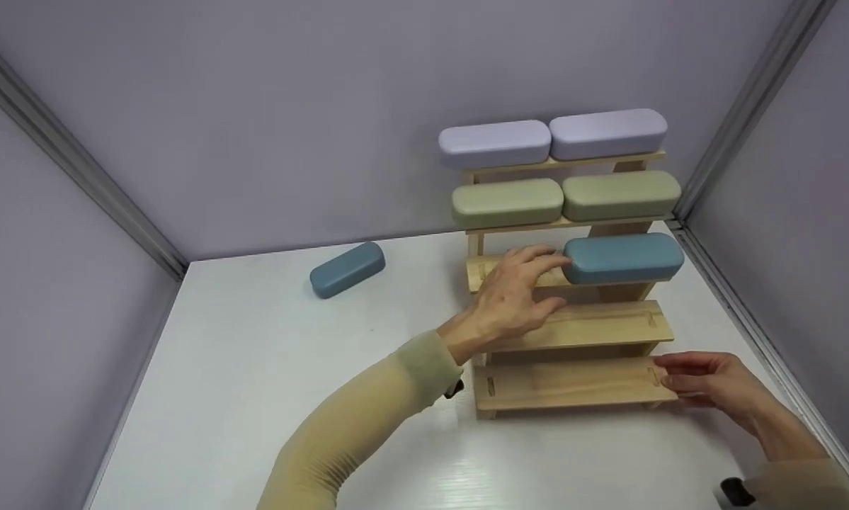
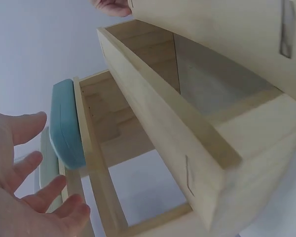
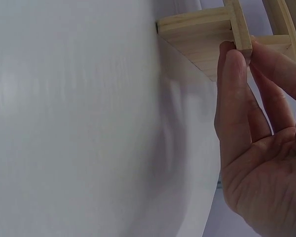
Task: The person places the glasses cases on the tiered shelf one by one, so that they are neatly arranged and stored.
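Observation:
A stepped wooden rack (image 1: 573, 382) holds hard, rounded cases that look like glasses cases. My left hand (image 1: 509, 297) hovers over its middle shelf, fingers loosely spread, the fingertips close to the left end of a blue case (image 1: 624, 258). In the left wrist view that hand (image 2: 29, 187) has nothing in its grasp, and the blue case (image 2: 66, 123) lies on the shelf beyond the fingers. My right hand (image 1: 721, 389) holds the right end of the lowest shelf. The right wrist view shows its thumb and fingers pinching the wooden edge (image 3: 242, 37).
Two lilac cases (image 1: 495, 144) sit side by side on the top shelf, with two green cases (image 1: 508, 202) on the shelf below. Another blue case (image 1: 348, 270) lies on the white table (image 1: 254, 368) left of the rack. Grey walls (image 1: 289, 127) enclose the back and sides.

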